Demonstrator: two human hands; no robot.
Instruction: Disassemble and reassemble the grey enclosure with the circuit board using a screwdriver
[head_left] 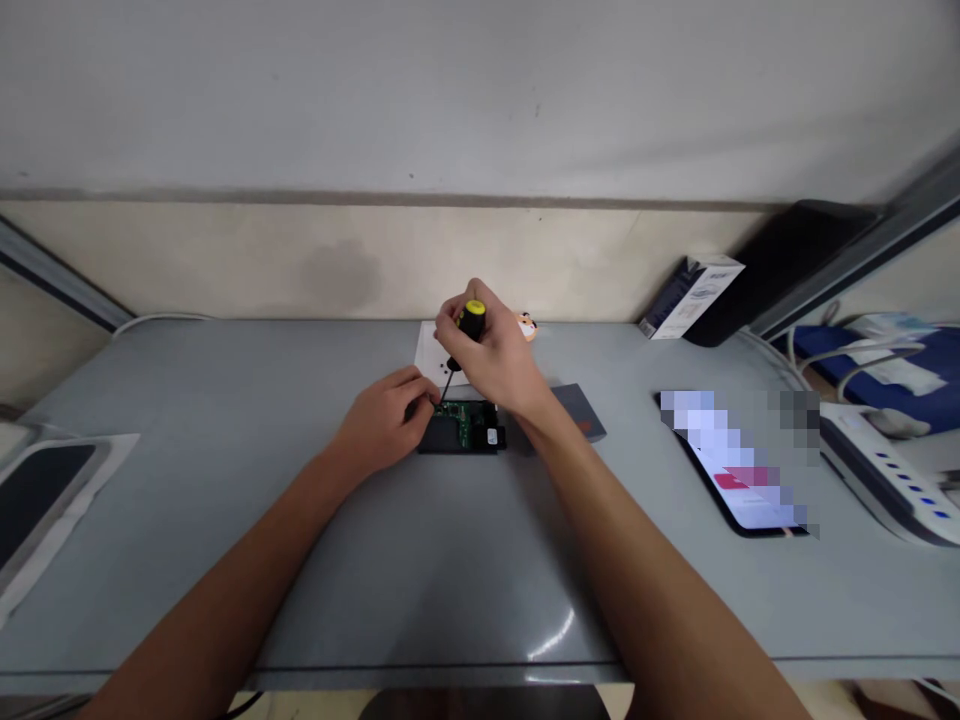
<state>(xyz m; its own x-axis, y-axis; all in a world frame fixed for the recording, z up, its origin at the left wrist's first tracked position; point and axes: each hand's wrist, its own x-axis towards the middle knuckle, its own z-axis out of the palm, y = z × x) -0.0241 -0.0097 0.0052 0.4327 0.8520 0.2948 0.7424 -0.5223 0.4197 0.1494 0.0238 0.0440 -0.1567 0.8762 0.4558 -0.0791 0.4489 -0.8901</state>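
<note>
My right hand (pixel 495 345) is closed round the black and yellow handle of a screwdriver (pixel 471 322), which leans with its shaft pointing down and to the left. Its tip comes down at the upper left part of an opened black electronic device (pixel 480 438), where a green circuit board (pixel 465 425) shows. My left hand (pixel 390 415) has its fingers curled and pressed on the device's left end, close beside the tip; the fingers hide that end. Behind the device lies a white sheet (pixel 429 352) with several small dark bits on it, perhaps screws.
A flat dark grey panel (pixel 577 412) lies right of the device, partly behind my right wrist. Farther right are a lit phone (pixel 742 480) and a white power strip (pixel 892 470). A white and blue box (pixel 694 295) stands at the back; a dark tablet-like item (pixel 45 500) lies left.
</note>
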